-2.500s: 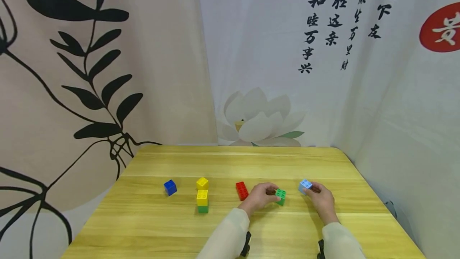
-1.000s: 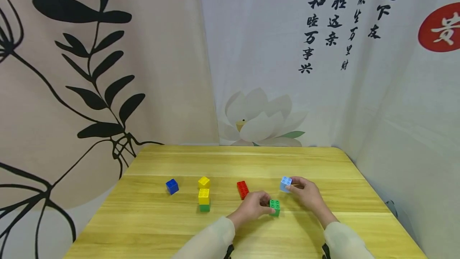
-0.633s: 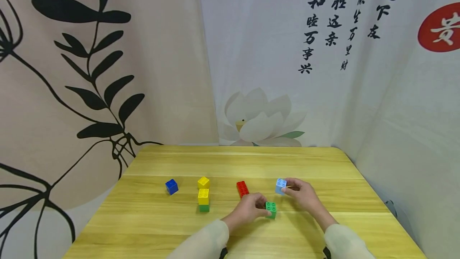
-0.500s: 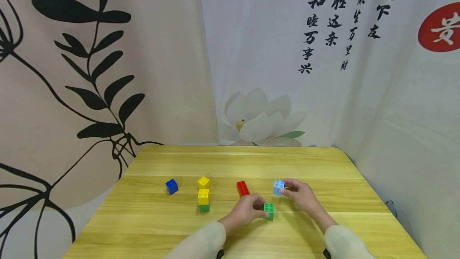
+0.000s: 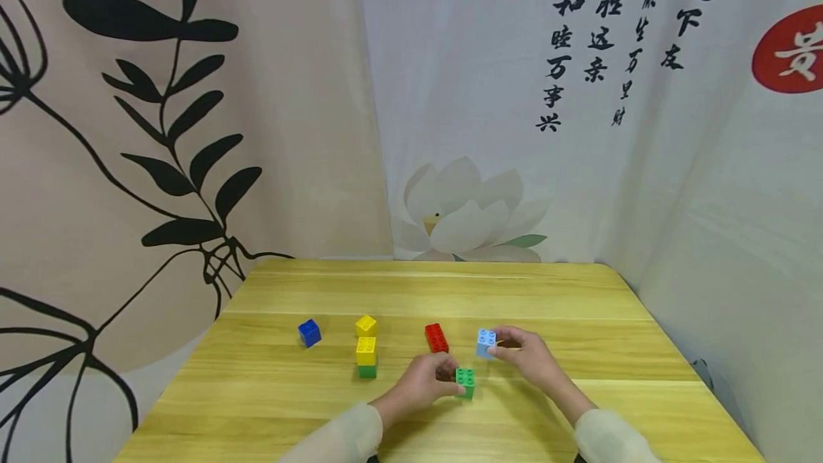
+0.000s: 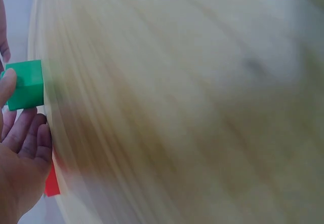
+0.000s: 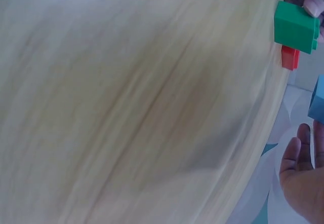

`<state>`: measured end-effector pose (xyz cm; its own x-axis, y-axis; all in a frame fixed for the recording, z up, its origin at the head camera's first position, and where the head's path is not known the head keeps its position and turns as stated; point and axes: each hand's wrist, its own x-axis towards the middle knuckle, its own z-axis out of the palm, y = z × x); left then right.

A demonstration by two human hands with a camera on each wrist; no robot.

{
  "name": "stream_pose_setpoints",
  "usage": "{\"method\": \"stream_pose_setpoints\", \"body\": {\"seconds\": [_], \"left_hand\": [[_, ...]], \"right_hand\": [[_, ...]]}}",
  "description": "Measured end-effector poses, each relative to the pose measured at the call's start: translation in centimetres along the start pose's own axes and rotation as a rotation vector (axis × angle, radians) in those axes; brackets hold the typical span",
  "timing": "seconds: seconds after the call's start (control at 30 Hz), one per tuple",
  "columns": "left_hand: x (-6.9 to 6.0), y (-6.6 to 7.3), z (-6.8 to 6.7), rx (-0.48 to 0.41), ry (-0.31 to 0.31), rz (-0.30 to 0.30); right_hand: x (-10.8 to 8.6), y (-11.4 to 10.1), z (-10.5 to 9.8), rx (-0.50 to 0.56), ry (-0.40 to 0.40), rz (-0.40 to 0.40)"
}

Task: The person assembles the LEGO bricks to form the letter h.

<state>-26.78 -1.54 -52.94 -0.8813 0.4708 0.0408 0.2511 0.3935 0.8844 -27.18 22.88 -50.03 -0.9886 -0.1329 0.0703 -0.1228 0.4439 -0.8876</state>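
Observation:
The left hand (image 5: pixel 421 383) pinches a green brick (image 5: pixel 465 383) between thumb and fingers; the left wrist view shows the same green brick (image 6: pixel 25 84) with the thumb on its near side. The right hand (image 5: pixel 529 358) pinches a light blue brick (image 5: pixel 486 343), a little behind and to the right of the green one. The two bricks are apart. In the right wrist view the light blue brick (image 7: pixel 317 101) is cut off by the frame's edge. Just behind the left hand a red brick (image 5: pixel 436 338) lies on the table.
To the left on the wooden table (image 5: pixel 257 406) a yellow brick (image 5: pixel 366 350) sits on a green one (image 5: pixel 367 371), with another yellow brick (image 5: pixel 366 325) behind. A dark blue brick (image 5: pixel 309 333) lies farther left. A printed curtain (image 5: pixel 308 127) hangs behind the table.
Both hands have moved left with their bricks, and also somewhat toward the near edge. The light blue brick has come closer to the green one. The bricks on the table have not moved.

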Motion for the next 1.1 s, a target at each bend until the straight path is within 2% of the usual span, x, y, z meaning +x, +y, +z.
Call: {"method": "stream_pose_setpoints", "body": {"seconds": [0.13,0.4,0.63,0.8,1.1], "left_hand": [[-0.5,-0.3,-0.5,-0.001,0.009,0.007],[-1.1,-0.5,-1.1,-0.013,0.015,-0.023],[-1.3,-0.7,-1.4,-0.006,0.023,-0.017],[-1.3,-1.0,-1.5,-0.004,0.026,-0.028],[-1.5,-1.2,-1.6,-0.027,0.028,-0.023]], "right_hand": [[-0.2,-0.5,0.6,0.013,-0.030,-0.025],[-0.5,-1.8,1.9,0.067,-0.106,-0.062],[-0.7,-2.1,2.8,0.026,-0.145,-0.107],[-0.7,-2.2,3.3,0.000,-0.165,-0.107],[-1.0,-2.4,3.7,0.031,-0.199,-0.103]]}}
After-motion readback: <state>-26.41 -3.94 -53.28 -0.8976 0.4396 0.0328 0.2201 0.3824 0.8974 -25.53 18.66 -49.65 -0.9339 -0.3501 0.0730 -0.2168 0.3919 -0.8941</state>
